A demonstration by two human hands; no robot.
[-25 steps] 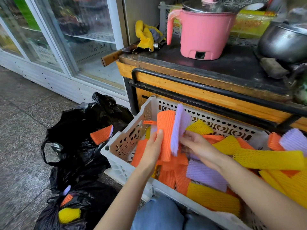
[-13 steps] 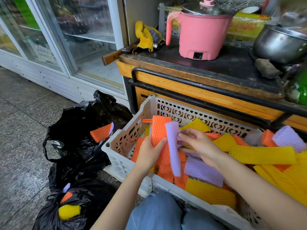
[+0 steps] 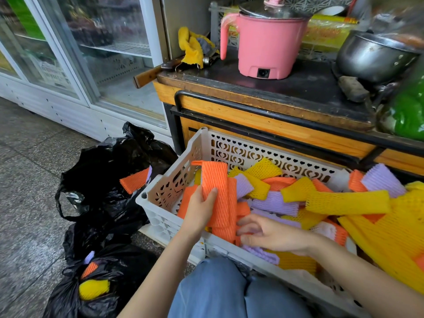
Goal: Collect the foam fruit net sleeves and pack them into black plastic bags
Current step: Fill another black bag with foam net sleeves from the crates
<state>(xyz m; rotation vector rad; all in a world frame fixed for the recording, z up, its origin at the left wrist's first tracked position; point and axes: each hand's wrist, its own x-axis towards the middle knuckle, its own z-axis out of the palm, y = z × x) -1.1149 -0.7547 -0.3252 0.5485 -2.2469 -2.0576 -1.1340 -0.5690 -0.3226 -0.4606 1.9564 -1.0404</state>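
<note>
Partway, prob. well under half done. Two bags sit on the floor: the far bag (image 3: pixel 107 198) at 9 o'clock of the crate (image 3: pixel 252 152), w/ an orange sleeve (image 3: pixel 135 180) poking from its mouth, and the near bag (image 3: pixel 114 267) at 7 o'clock, showing yellow, orange and purple bits. The crate is heaped w/ sleeves (image 3: pixel 346 201) in all three colours, piled highest toward 3 o'clock, so most of the gathering and bagging is left. L hand (image 3: pixel 199 210) grips an orange stack (image 3: pixel 215 187) upright over the crate's 9 o'clock end, thumb across the front, fingers wrapped behind. R hand (image 3: pixel 273 235) is low over the pile at the crate's 6 o'clock side, fingers loose and half-curled by the orange sleeves there, nothing plainly held. Vs. 0.5 s ago: the purple sleeve the R hand held against the stack is off it, and I can't tell where it landed. The R hand has dropped from beside the stack to the pile. Stack is orange only. Bags and crate haven't moved.
</note>
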